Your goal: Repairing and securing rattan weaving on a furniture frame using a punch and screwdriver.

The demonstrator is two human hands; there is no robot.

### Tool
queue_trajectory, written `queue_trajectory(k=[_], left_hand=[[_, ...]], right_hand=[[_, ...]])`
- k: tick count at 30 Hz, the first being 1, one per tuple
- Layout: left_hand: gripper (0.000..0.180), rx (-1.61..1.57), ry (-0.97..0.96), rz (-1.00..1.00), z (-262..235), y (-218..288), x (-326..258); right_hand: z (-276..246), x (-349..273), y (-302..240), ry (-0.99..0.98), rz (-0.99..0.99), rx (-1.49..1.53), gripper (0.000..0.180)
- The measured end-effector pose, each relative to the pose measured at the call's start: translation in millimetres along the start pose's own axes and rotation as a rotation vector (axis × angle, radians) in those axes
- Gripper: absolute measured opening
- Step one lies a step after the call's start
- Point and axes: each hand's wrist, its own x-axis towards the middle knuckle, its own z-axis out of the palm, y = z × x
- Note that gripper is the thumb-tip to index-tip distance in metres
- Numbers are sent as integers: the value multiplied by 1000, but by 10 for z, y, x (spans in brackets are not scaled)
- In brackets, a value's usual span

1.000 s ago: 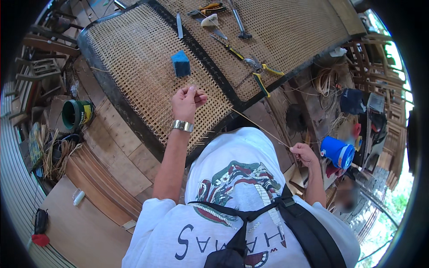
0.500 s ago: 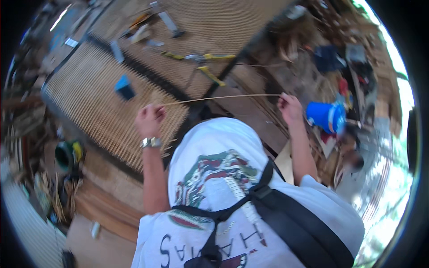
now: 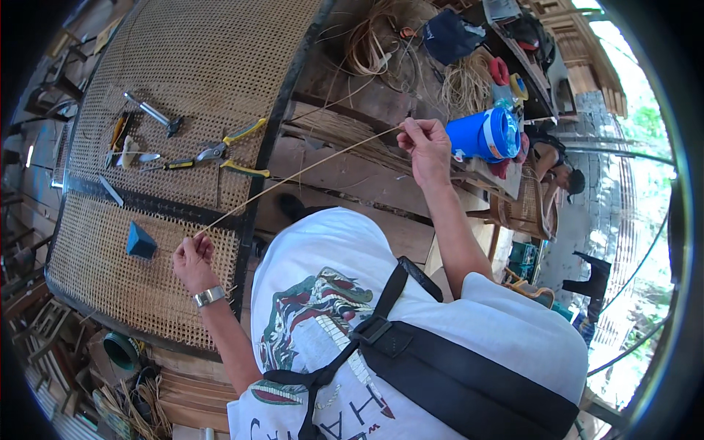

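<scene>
A thin cane strip [image 3: 299,176] stretches taut between my two hands. Its lower left end is pinched in the fingers of my left hand [image 3: 193,265], over the woven cane panel [image 3: 183,66] with a dark frame. My right hand [image 3: 427,150] grips the other end between thumb and fingers, off the panel's right side and just left of a blue bucket [image 3: 484,135]. Close to my left hand, a blue wedge-shaped block [image 3: 140,240] rests on the weave. Farther up the panel lie pliers with yellow handles [image 3: 214,152] and a hammer [image 3: 151,111].
A knife blade [image 3: 111,191] lies near the panel's dark crossbar. Coiled cane [image 3: 367,45], a dark blue cap [image 3: 449,37] and a bundle of pale fibres [image 3: 468,82] are at the upper right. Another person [image 3: 551,165] sits beyond the bucket. A green container [image 3: 122,350] stands lower left.
My view has turned, shifting the panel and tools left. My right hand is now higher and my left lower, so the strip slants more steeply. Both hands still hold it.
</scene>
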Motion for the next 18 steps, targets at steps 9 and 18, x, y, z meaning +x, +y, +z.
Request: queue_trajectory(k=[9, 18], left_hand=[[28, 499, 46, 54, -206, -306, -179], [36, 614, -243, 376, 834, 74, -561]], right_hand=[[144, 319, 23, -27, -1, 0, 13], [413, 489, 190, -197, 48, -48, 11]])
